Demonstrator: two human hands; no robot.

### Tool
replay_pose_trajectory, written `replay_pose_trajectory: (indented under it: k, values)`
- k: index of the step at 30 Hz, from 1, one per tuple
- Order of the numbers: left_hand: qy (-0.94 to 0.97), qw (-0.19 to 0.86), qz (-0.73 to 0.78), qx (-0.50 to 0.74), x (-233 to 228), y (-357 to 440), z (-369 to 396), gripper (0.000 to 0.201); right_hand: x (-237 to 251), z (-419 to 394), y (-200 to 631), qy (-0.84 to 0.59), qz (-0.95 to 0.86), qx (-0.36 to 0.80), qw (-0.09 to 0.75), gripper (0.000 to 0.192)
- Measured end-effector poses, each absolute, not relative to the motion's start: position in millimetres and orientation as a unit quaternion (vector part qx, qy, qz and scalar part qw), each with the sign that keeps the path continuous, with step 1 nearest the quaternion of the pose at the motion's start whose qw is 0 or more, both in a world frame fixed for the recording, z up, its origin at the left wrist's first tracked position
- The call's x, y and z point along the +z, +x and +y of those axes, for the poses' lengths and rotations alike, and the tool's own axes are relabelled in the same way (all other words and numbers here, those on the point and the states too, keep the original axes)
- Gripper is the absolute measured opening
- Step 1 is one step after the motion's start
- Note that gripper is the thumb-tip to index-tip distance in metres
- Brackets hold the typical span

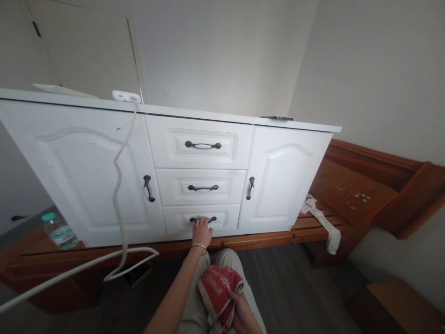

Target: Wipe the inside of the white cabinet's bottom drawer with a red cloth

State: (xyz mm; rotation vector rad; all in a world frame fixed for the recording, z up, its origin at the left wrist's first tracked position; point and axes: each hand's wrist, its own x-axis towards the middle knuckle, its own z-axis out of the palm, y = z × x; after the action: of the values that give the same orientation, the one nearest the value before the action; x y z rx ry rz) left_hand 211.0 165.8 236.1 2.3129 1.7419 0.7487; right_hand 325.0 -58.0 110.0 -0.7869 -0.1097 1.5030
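Our left hand grips black metal drawer handle, centre frame: stiff | right hand clutches soft red cloth

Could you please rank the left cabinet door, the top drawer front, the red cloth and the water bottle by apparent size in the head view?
1. left cabinet door
2. top drawer front
3. red cloth, though nearness to the camera enlarges it
4. water bottle, partly hidden by the cabinet
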Motion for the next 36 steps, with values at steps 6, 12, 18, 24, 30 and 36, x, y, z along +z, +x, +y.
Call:
replay_pose_trajectory:
  k: [6, 12, 18, 24, 30, 36]
  values:
    - [0.766, 0.071, 0.592, 0.238, 241, 212, 164, 0.037, 116, -59, 324, -0.349, -0.048, 0.661, 0.663, 0.056]
    - [0.754, 0.083, 0.608, 0.232, 244, 213, 162, 0.036, 115, -58, 325, -0.342, -0.056, 0.668, 0.659, 0.062]
    - [0.741, 0.080, 0.618, 0.250, 248, 212, 142, 0.030, 114, -58, 325, -0.346, -0.059, 0.666, 0.658, 0.064]
    - [0.728, 0.047, 0.606, 0.319, 223, 196, 61, 0.027, 125, -60, 322, -0.346, -0.070, 0.676, 0.647, 0.058]
    - [0.753, 0.039, 0.563, 0.339, 199, 164, -9, 0.032, 141, -81, 316, -0.345, -0.075, 0.700, 0.621, 0.059]
    - [0.788, 0.087, 0.521, 0.317, 205, 147, -34, 0.041, 164, -116, 321, -0.400, -0.111, 0.692, 0.590, 0.078]
